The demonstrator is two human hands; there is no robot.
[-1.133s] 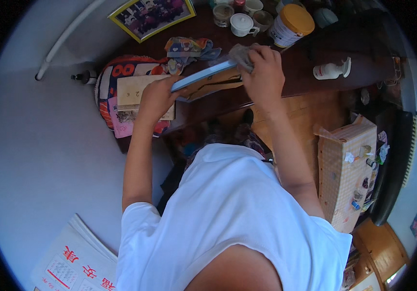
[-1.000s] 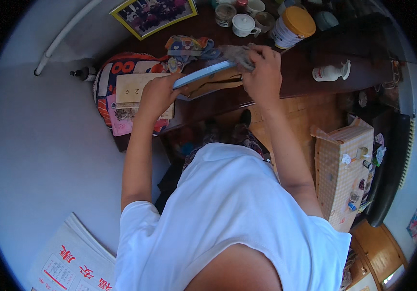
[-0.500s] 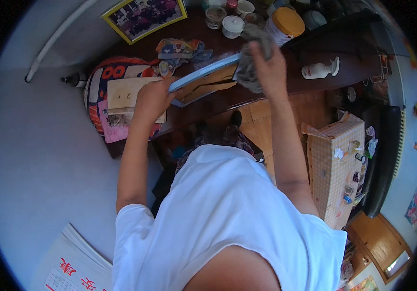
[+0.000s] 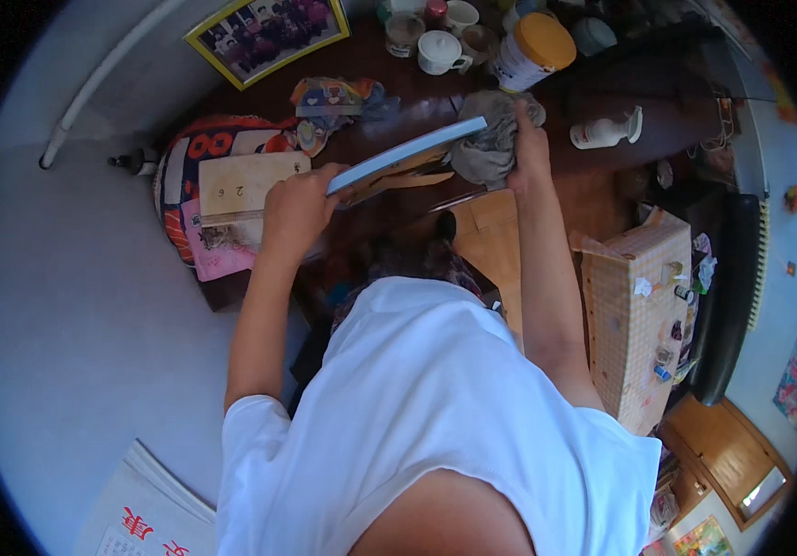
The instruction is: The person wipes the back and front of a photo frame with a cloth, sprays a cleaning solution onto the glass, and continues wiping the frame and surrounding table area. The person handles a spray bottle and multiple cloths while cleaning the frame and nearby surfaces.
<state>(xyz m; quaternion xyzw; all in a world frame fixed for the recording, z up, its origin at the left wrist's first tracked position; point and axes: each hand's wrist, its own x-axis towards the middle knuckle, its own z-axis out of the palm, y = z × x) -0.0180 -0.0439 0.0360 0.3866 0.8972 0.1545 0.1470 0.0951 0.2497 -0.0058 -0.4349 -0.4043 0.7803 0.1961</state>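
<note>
Tilted over the dark table is a picture frame (image 4: 407, 151) with a light blue edge and a brown back, a flap of which sticks out. My left hand (image 4: 298, 208) is closed around the frame's left end. A crumpled grey cloth (image 4: 489, 141) is in my right hand (image 4: 530, 153), bunched against the frame's right end. The frame's front is turned away, and the cloth hides that right end in part.
A dark table (image 4: 435, 199) bears a yellow-edged photo (image 4: 269, 37), a lidded white cup (image 4: 442, 53), an orange-lidded tub (image 4: 539, 46) and a spray bottle (image 4: 607, 130). Books (image 4: 250, 185) lie left on a patterned bag (image 4: 176, 176). A cloth-covered table (image 4: 634, 315) stands right.
My right hand and the cloth have moved down a little at the frame's right end. The frame has tipped so that less of its brown back shows. My left hand keeps its hold.
</note>
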